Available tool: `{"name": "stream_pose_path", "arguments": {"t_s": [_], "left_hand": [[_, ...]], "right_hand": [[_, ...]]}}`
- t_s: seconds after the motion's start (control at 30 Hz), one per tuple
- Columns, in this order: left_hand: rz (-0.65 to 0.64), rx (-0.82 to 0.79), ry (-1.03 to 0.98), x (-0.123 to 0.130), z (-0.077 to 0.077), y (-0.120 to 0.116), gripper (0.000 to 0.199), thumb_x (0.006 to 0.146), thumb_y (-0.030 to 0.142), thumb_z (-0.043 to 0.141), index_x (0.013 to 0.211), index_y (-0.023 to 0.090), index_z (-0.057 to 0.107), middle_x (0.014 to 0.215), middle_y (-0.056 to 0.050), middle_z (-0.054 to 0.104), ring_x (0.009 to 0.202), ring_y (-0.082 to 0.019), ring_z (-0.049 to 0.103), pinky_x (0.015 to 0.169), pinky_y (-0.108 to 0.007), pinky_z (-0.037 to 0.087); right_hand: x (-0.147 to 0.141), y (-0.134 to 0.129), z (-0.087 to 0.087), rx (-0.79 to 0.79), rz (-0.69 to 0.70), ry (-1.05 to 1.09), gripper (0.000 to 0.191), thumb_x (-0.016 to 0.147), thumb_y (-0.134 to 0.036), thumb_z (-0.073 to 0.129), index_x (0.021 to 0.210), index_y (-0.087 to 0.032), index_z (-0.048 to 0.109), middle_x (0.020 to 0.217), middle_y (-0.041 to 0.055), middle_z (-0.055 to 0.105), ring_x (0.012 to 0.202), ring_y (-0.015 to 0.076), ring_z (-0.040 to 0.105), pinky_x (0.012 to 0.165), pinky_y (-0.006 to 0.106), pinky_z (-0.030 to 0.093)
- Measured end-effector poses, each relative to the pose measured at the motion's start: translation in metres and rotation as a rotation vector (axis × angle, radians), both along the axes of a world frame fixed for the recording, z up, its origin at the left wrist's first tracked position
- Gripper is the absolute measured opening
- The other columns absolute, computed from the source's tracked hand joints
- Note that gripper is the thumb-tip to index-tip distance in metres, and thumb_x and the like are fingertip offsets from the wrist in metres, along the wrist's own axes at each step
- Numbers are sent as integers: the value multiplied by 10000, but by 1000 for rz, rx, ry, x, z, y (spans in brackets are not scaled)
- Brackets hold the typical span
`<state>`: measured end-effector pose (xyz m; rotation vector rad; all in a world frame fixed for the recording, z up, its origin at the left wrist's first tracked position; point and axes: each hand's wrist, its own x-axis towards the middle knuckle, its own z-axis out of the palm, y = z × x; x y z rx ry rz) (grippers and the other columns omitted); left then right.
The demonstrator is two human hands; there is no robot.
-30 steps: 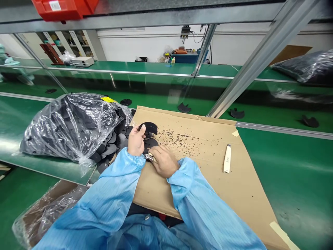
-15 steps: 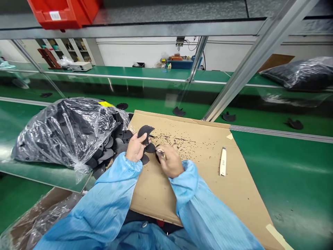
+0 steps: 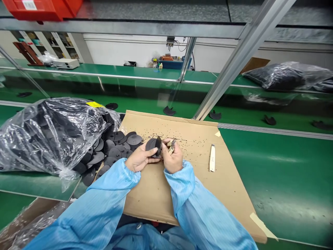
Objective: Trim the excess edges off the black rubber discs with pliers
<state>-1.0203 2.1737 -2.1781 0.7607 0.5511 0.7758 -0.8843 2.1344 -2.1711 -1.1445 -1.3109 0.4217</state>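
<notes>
My left hand is closed round black curved plastic pieces, which overlap over the cardboard sheet. Against their right side, my right hand is closed on a small cream-and-metal tool; its kind is partly hidden by the fingers. The right fingertips meet the edge of a dark piece. Beyond both hands, tiny black scraps are scattered over the cardboard. To the left lies a heap of flat black plastic pieces, spilling from a clear plastic bag.
A cream-handled cutter lies on the right of the cardboard. A slanted metal post rises behind it. Several loose black pieces, one of them a curved piece, lie on the green surface beyond. A red bin sits on the shelf above.
My hands have come together, the right rising toward the left. The left hand has turned its black pieces and moved them right and down. The view has shifted right.
</notes>
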Motion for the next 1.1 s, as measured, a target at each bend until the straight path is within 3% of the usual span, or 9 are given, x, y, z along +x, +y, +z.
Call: {"name": "stream_pose_path", "arguments": {"t_s": [0.1,0.2,0.47,0.67,0.73,0.83,0.97,1.1], "left_hand": [[200,45,61,0,0,2,545,591,250,850,1056,172,579,973,-65,640,789,-172,645,655,-285,565],[306,122,112,1,0,3,572,579,261,853,1073,145,590,1005,-88,651,825,-198,649,662,-299,570],[180,162,87,2,4,-4,583,652,321,814,1150,139,573,1080,-118,647,929,-226,643,739,-321,562],[206,152,99,4,3,-3,577,633,311,824,1124,129,581,1095,-127,643,912,-227,645,733,-330,563],[232,152,102,4,2,-2,575,625,313,827,1112,125,587,1090,-128,643,906,-230,645,729,-336,564],[256,182,102,3,0,-1,563,630,315,822,1104,121,588,1085,-127,642,906,-233,642,726,-342,565],[202,278,81,1,-2,-1,504,676,314,789,1097,117,595,1071,-123,645,913,-237,636,776,-388,560],[207,340,58,2,-4,-1,430,674,292,788,1024,101,625,999,-109,662,900,-232,636,803,-386,553]], "right_hand": [[4,1,1,41,-27,-41,227,883,-384,528,965,-174,554,821,36,585,708,145,554,678,270,486],[8,4,0,7,-44,-71,244,869,-397,548,947,-168,578,797,29,594,695,144,553,683,274,483],[8,8,-3,71,-167,-56,175,827,-336,615,881,-170,600,747,10,597,672,143,562,679,273,482],[6,8,-4,46,-218,-107,192,827,-350,605,894,-170,597,788,30,617,728,164,579,736,303,484],[10,10,-5,-13,-181,-84,252,816,-388,616,936,-167,601,830,41,629,765,176,589,760,317,485],[15,12,-4,-148,-13,-8,321,775,-441,662,939,-168,620,826,35,631,746,175,582,723,308,486],[17,12,0,-249,199,250,386,635,-413,795,875,-172,611,754,0,603,672,145,551,649,267,473],[15,11,6,-357,228,478,515,469,-371,876,826,-174,561,688,-20,587,613,128,538,619,260,479]]}}
